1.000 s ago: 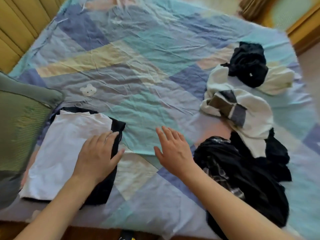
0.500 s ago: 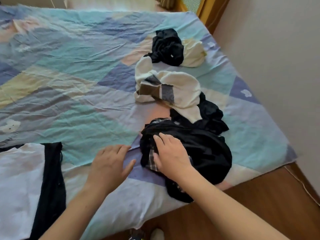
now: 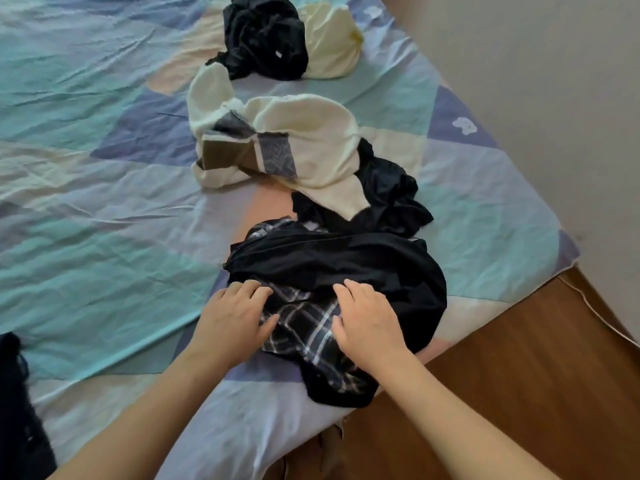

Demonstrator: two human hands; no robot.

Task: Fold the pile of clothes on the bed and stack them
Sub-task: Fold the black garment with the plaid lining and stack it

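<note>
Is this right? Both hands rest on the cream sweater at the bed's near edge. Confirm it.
Not quite. The head view shows the left hand and right hand on the black and plaid garment at the bed's near edge; the cream sweater lies farther back, untouched.

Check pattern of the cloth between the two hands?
Dark plaid cloth with white lines, head view.
</note>
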